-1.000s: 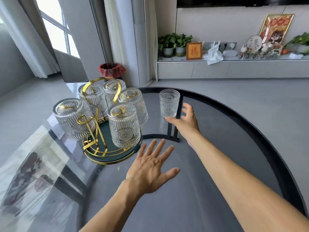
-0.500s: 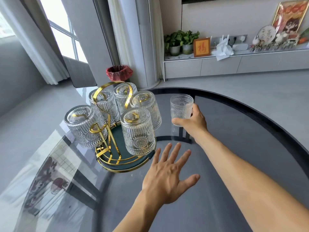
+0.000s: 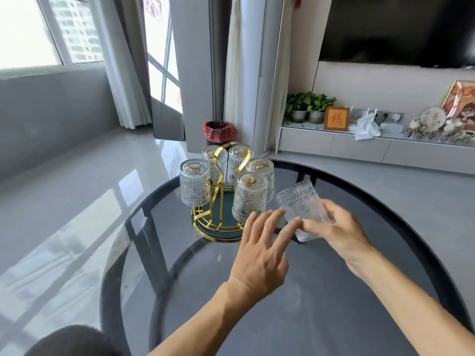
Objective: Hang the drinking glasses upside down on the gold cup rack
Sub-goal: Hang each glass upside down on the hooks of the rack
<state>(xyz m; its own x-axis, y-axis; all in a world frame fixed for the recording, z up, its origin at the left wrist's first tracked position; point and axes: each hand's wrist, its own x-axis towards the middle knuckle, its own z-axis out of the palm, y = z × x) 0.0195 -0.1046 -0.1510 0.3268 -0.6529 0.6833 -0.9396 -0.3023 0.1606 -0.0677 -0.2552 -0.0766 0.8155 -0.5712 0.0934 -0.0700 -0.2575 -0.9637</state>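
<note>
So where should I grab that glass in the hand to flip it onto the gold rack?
Probably around the ribbed side wall of the tilted glass, coming from its right as the right hand does, leaving the mouth clear for a peg.

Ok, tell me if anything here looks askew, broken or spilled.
Nothing looks broken or spilled. Five glasses hang upside down on the gold rack. The only thing off-kilter is the sixth glass, tilted in the right hand above the table, with the open left hand reaching toward it.
</note>
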